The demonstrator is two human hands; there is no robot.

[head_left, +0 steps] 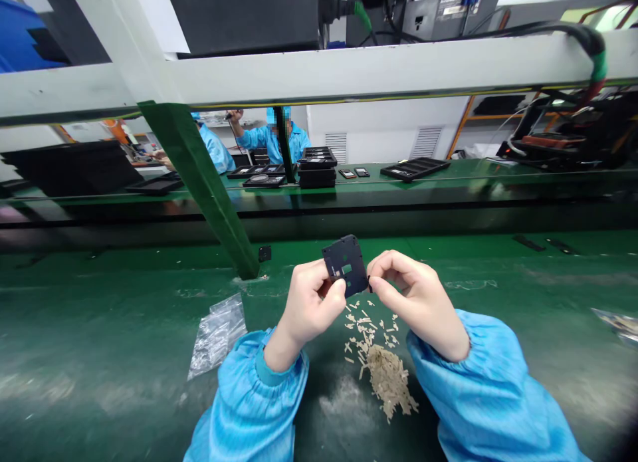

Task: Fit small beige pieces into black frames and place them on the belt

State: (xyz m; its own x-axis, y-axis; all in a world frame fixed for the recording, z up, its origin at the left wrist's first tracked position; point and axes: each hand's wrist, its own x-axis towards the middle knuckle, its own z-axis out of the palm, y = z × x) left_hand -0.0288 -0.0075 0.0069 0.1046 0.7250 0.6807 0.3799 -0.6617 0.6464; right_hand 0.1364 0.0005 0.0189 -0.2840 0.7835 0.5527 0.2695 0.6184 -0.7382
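My left hand (314, 302) pinches a thin black plastic plate (351, 257) with small cut-outs, tilted above the green bench. It looks like a phone's inner cover. At the plate's right edge, my right hand (411, 292) has thumb and forefinger closed on a tiny dark piece (369, 286), too small to name. Whether that piece is joined to the plate I cannot tell. Below both hands lies a heap of small beige pieces (389, 379), with more of them scattered (361, 329) just behind it.
A clear plastic bag (219, 332) lies left of my hands. A green-wrapped post (204, 189) rises at left. Further back are stacked black trays (318, 166) and a co-worker in blue (272, 139). Dark strips (561, 246) and another bag (618, 324) lie at right.
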